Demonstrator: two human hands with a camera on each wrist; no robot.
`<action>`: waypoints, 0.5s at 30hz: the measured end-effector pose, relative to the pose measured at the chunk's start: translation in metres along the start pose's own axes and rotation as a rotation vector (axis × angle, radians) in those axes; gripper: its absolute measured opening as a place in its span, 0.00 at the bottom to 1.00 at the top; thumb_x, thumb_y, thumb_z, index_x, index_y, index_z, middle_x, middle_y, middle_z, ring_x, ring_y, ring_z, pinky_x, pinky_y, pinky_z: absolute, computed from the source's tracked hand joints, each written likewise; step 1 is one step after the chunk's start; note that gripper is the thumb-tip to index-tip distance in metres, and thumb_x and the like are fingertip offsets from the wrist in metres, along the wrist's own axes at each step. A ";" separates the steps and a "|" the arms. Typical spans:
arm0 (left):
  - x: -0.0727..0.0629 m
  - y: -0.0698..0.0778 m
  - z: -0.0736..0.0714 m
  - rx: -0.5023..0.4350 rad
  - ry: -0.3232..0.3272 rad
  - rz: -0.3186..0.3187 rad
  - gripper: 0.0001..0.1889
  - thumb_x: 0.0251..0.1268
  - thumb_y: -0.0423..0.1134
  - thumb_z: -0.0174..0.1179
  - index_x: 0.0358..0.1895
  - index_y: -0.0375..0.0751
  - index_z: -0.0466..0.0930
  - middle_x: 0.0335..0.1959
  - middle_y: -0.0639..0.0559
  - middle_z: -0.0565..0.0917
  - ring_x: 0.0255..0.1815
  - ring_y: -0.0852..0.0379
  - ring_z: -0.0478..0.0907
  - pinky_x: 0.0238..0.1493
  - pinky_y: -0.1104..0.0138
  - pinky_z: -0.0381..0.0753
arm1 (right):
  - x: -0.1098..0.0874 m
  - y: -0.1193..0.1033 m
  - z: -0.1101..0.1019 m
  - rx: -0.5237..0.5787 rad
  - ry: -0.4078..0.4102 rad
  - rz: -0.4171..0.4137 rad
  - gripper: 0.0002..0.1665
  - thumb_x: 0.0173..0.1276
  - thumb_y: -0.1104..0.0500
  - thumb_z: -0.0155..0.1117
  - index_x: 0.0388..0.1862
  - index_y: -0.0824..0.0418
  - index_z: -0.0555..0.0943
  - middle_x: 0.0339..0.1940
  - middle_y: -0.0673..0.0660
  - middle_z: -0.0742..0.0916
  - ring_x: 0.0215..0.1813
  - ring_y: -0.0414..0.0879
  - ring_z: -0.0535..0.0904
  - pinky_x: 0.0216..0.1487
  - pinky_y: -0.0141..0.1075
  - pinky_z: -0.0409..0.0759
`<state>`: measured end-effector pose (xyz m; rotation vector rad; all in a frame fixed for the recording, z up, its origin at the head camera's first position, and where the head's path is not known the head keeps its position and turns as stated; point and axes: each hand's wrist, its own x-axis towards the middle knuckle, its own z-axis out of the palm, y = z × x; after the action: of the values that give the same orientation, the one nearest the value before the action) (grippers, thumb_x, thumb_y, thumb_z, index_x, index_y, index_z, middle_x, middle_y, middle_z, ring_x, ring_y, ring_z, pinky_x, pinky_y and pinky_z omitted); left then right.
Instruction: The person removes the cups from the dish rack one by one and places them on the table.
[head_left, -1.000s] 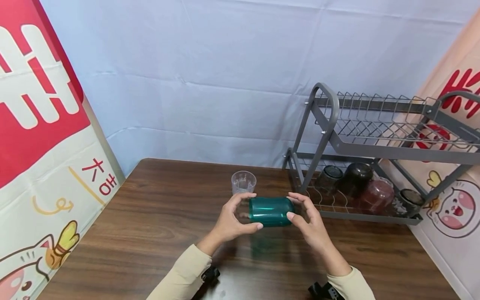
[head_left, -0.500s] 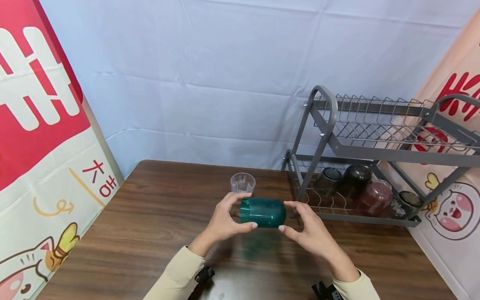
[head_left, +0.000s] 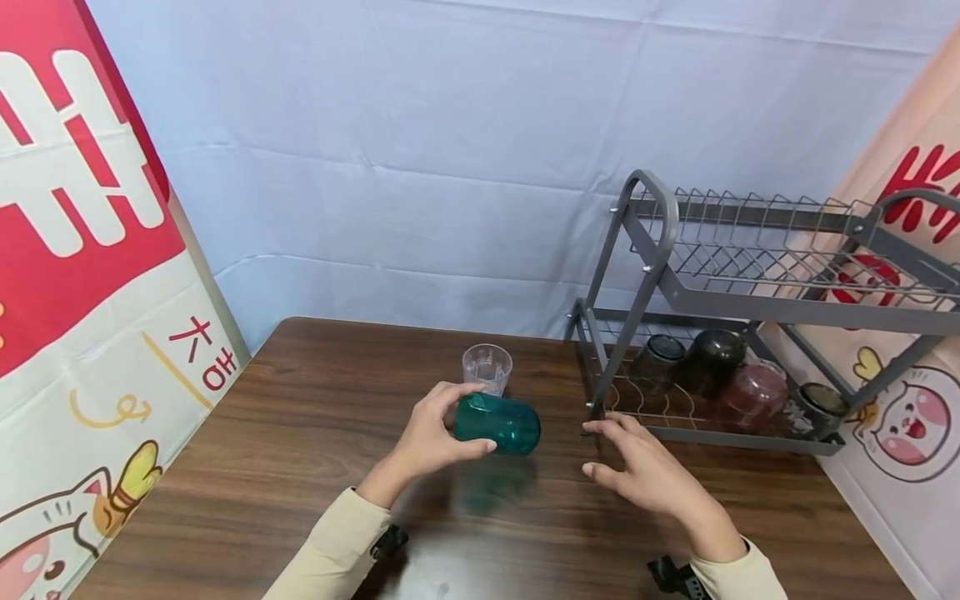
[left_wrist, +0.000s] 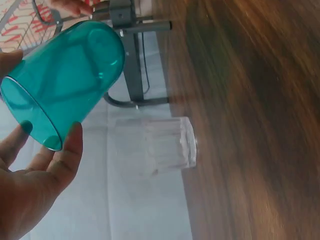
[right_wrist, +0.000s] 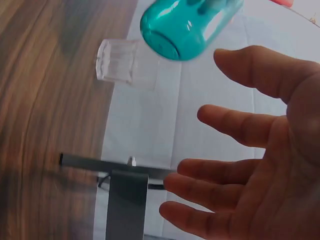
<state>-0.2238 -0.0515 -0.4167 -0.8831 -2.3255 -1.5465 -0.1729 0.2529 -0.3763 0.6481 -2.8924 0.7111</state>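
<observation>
Change: your right hand [head_left: 648,475] has let go of the teal cup [head_left: 497,423] and hovers open, fingers spread.
Left hand [head_left: 431,433]: you alone grip the cup now, sideways above the table [head_left: 262,467], near its back edge.
Neighbour: clear cup [head_left: 487,367] just behind.
Meaning: handover done, likely.

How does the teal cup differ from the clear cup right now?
The teal cup is tinted blue-green; the clear cup has no colour. The teal cup lies tipped on its side above the table, gripped by the left hand; the clear cup stands upright on the table, mouth up, untouched. The teal cup looks larger. Both are see-through tumblers without handles.
</observation>
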 end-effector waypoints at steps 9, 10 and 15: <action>0.005 -0.009 -0.018 0.130 0.037 -0.079 0.36 0.41 0.50 0.74 0.60 0.56 0.72 0.45 0.53 0.74 0.35 0.54 0.73 0.34 0.60 0.77 | 0.000 0.011 -0.013 -0.042 -0.028 0.001 0.29 0.59 0.53 0.68 0.58 0.63 0.75 0.57 0.69 0.73 0.58 0.66 0.68 0.50 0.59 0.67; 0.006 -0.010 -0.019 0.141 0.036 -0.086 0.36 0.41 0.51 0.74 0.61 0.56 0.72 0.45 0.53 0.74 0.34 0.54 0.72 0.33 0.61 0.76 | 0.000 0.011 -0.015 -0.046 -0.027 0.003 0.29 0.59 0.53 0.68 0.58 0.63 0.75 0.56 0.69 0.73 0.58 0.66 0.68 0.50 0.59 0.67; 0.007 -0.014 -0.022 0.183 0.019 -0.118 0.36 0.42 0.53 0.72 0.61 0.58 0.72 0.44 0.52 0.74 0.32 0.54 0.67 0.30 0.61 0.72 | 0.002 0.016 -0.019 -0.065 -0.024 0.014 0.29 0.59 0.54 0.68 0.57 0.64 0.75 0.55 0.69 0.74 0.57 0.66 0.68 0.50 0.60 0.67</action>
<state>-0.2407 -0.0722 -0.4145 -0.6973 -2.4970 -1.3492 -0.1818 0.2733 -0.3657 0.6333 -2.9314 0.6123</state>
